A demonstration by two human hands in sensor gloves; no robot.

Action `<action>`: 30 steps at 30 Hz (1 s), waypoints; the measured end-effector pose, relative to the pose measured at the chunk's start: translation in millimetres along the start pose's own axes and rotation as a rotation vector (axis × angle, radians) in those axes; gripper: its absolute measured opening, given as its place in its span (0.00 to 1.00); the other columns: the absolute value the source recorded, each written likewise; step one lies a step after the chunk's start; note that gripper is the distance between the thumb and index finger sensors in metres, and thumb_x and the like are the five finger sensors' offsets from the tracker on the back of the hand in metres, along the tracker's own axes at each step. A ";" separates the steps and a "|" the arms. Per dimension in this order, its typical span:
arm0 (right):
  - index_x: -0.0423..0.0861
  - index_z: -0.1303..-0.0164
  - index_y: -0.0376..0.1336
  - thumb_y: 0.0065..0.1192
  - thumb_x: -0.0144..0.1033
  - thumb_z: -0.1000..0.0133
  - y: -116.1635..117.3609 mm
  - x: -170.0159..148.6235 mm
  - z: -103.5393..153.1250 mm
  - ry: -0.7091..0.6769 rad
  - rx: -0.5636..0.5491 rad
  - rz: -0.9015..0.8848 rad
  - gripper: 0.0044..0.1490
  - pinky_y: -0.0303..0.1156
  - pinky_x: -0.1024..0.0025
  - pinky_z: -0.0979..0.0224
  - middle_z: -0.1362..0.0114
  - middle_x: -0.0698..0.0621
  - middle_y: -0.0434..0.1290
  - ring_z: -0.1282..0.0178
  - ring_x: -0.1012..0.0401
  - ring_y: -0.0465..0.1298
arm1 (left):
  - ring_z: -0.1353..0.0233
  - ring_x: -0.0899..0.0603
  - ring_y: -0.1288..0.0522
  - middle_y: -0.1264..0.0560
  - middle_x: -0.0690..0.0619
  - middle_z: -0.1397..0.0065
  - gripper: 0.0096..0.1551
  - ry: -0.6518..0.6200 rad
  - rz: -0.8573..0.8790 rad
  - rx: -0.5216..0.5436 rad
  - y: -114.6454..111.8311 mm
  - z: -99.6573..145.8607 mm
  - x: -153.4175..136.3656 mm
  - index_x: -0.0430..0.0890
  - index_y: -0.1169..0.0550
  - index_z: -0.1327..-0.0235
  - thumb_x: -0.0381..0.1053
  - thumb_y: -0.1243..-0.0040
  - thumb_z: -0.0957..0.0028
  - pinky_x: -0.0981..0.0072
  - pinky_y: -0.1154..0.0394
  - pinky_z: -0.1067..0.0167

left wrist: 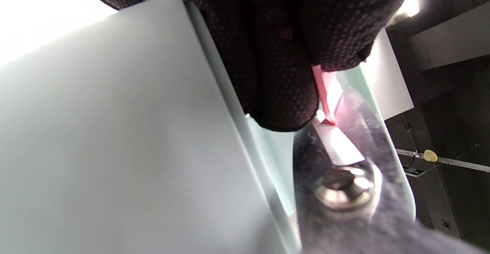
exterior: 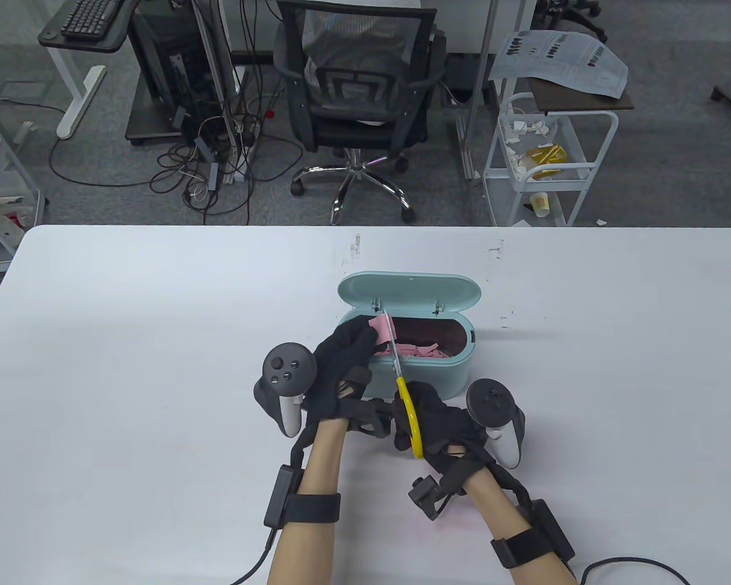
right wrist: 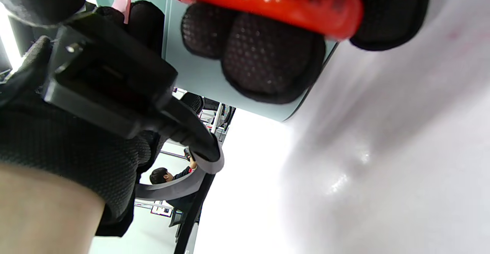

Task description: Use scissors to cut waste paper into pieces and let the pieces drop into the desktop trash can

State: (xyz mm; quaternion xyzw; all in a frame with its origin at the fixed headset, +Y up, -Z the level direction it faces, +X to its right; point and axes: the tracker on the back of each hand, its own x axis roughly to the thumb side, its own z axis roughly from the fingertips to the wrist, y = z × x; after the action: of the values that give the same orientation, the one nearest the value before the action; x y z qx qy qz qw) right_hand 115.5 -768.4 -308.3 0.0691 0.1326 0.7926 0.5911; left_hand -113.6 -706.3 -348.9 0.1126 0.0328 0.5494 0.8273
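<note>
Table view shows the right hand (exterior: 432,426) curled through the yellow handle of the scissors (exterior: 402,384), gripping them near the bin's (exterior: 451,372) near wall. Their blades run up and far over the open bin to a small pink paper (exterior: 382,328), which the left hand (exterior: 347,359) pinches between thumb and fingers above the bin's left end. Left wrist view puts the paper (left wrist: 325,89) right at the blade pivot (left wrist: 344,187), just under the gloved fingers (left wrist: 283,78); whether the blades are together I cannot tell. Right wrist view shows fingertips (right wrist: 268,55) wrapped under a red handle loop (right wrist: 275,1). Pink pieces (exterior: 420,350) lie inside the bin, whose lid (exterior: 409,292) stands open on the far side. The bin sits on a white table (exterior: 128,365), mid-width.
</note>
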 end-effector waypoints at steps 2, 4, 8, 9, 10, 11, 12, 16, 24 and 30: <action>0.42 0.34 0.52 0.57 0.70 0.56 -1.3 0.0 0.6 -0.005 -0.018 0.000 0.53 0.71 0.41 0.39 0.48 0.56 0.75 0.64 0.60 0.84 | 0.48 0.51 0.11 0.08 0.59 0.53 0.19 0.001 -0.002 -0.002 -0.1 -0.1 0.3 0.54 0.14 0.48 0.57 0.33 0.49 0.34 0.38 0.27; 0.42 0.35 0.52 0.57 0.69 0.56 -2.1 0.2 0.8 -0.012 -0.024 0.008 0.52 0.72 0.42 0.39 0.49 0.57 0.75 0.65 0.61 0.84 | 0.48 0.51 0.11 0.08 0.58 0.53 0.19 0.004 0.013 -0.005 0.1 -0.1 -0.1 0.54 0.14 0.48 0.57 0.33 0.49 0.34 0.38 0.27; 0.43 0.36 0.53 0.59 0.68 0.57 -2.0 0.0 1.2 -0.015 -0.047 -0.016 0.51 0.73 0.43 0.40 0.51 0.57 0.76 0.68 0.62 0.84 | 0.48 0.51 0.11 0.08 0.59 0.53 0.19 0.004 0.016 -0.005 0.1 0.2 -0.2 0.54 0.14 0.48 0.57 0.33 0.49 0.34 0.38 0.27; 0.43 0.36 0.53 0.59 0.68 0.57 -2.2 0.0 1.2 -0.014 -0.040 -0.016 0.51 0.73 0.43 0.40 0.51 0.58 0.76 0.67 0.62 0.84 | 0.48 0.51 0.11 0.08 0.59 0.53 0.19 0.005 0.017 -0.004 0.0 0.3 -0.2 0.54 0.14 0.48 0.57 0.33 0.49 0.34 0.38 0.27; 0.43 0.36 0.53 0.59 0.68 0.57 -2.4 0.1 1.6 -0.013 -0.042 -0.018 0.51 0.73 0.44 0.40 0.51 0.58 0.76 0.68 0.62 0.84 | 0.48 0.51 0.11 0.08 0.59 0.53 0.19 0.002 0.011 -0.003 0.0 0.2 -0.1 0.54 0.14 0.48 0.58 0.33 0.49 0.34 0.38 0.27; 0.43 0.36 0.53 0.59 0.68 0.57 -2.7 -0.1 1.8 -0.014 -0.048 -0.020 0.51 0.73 0.44 0.40 0.51 0.58 0.76 0.68 0.62 0.84 | 0.48 0.51 0.11 0.08 0.59 0.53 0.19 0.002 0.008 -0.003 0.0 0.1 -0.1 0.54 0.14 0.48 0.58 0.33 0.48 0.34 0.38 0.27; 0.43 0.36 0.54 0.60 0.68 0.57 -2.9 -0.2 1.8 -0.015 -0.049 -0.019 0.51 0.73 0.44 0.40 0.51 0.58 0.76 0.68 0.62 0.84 | 0.48 0.51 0.11 0.08 0.59 0.53 0.19 0.002 0.008 -0.003 0.0 0.1 -0.2 0.54 0.14 0.48 0.58 0.33 0.48 0.34 0.38 0.27; 0.44 0.35 0.53 0.60 0.69 0.57 -4.2 -0.6 2.4 -0.007 -0.032 -0.028 0.52 0.72 0.43 0.39 0.49 0.56 0.76 0.66 0.61 0.83 | 0.48 0.51 0.11 0.08 0.59 0.53 0.19 0.006 0.019 -0.007 0.3 0.0 -0.2 0.54 0.14 0.48 0.57 0.33 0.49 0.34 0.38 0.27; 0.46 0.30 0.49 0.57 0.73 0.56 -3.8 4.2 -4.3 0.009 0.016 -0.016 0.56 0.67 0.39 0.35 0.42 0.54 0.72 0.57 0.58 0.81 | 0.48 0.50 0.11 0.08 0.60 0.53 0.19 -0.003 -0.004 -0.020 0.4 -0.6 1.2 0.54 0.14 0.48 0.57 0.32 0.49 0.34 0.38 0.27; 0.46 0.30 0.49 0.57 0.73 0.56 -5.0 6.8 -7.0 0.003 0.007 -0.008 0.56 0.68 0.39 0.36 0.43 0.54 0.72 0.58 0.58 0.81 | 0.48 0.50 0.11 0.08 0.60 0.53 0.19 0.000 0.003 -0.028 0.7 -1.7 0.7 0.54 0.13 0.49 0.57 0.32 0.49 0.33 0.38 0.27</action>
State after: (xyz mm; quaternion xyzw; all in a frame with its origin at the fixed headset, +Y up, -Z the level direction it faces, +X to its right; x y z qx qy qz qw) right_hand 116.2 -761.5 -316.8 0.0698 0.1366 0.7898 0.5939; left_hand -114.2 -705.1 -350.4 0.1009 0.0247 0.5508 0.8281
